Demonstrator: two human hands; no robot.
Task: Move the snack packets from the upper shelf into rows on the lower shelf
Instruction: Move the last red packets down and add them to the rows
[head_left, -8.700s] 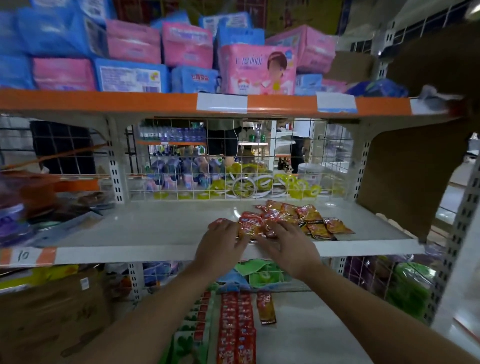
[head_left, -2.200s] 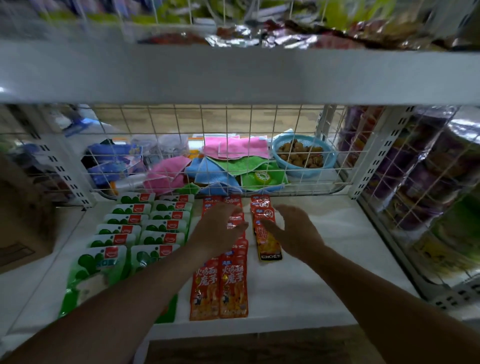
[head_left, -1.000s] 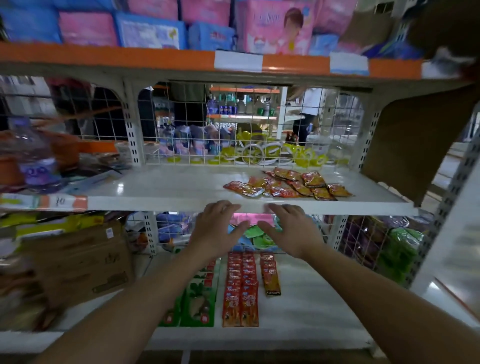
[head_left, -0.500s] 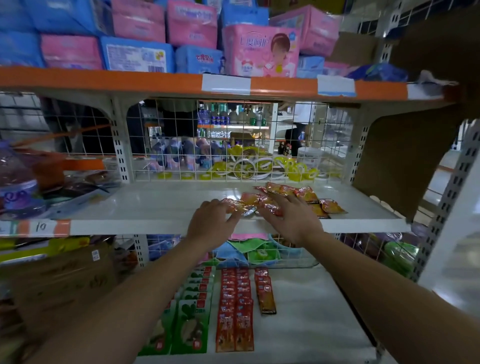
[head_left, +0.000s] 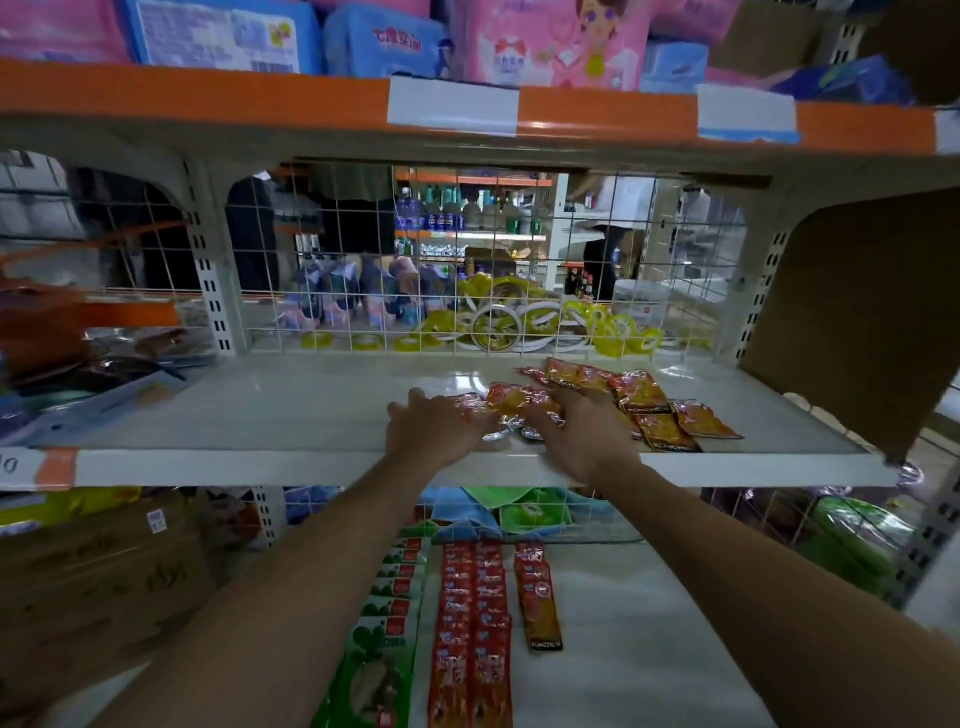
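A loose pile of red and yellow snack packets (head_left: 639, 402) lies on the white upper shelf (head_left: 291, 410), right of centre. My left hand (head_left: 434, 428) lies flat on the shelf with its fingers on the left end of the pile. My right hand (head_left: 584, 431) lies over the pile's near packets, fingers spread; whether they curl round any packet is hidden. On the lower shelf (head_left: 639, 649) lie rows of red packets (head_left: 472, 623), a short row of red and yellow packets (head_left: 537, 597) and green packets (head_left: 384, 639).
A white wire grid (head_left: 467, 270) closes the back of the upper shelf. A brown cardboard panel (head_left: 852, 312) stands at its right end. Dark wrapped goods (head_left: 119, 364) sit at its left. Pink and blue packs (head_left: 545, 41) fill the orange-edged top shelf. Cardboard boxes (head_left: 104, 582) stand lower left.
Both hands rose from the lower shelf to the upper shelf. In the last half second they settled onto the near end of the packet pile.
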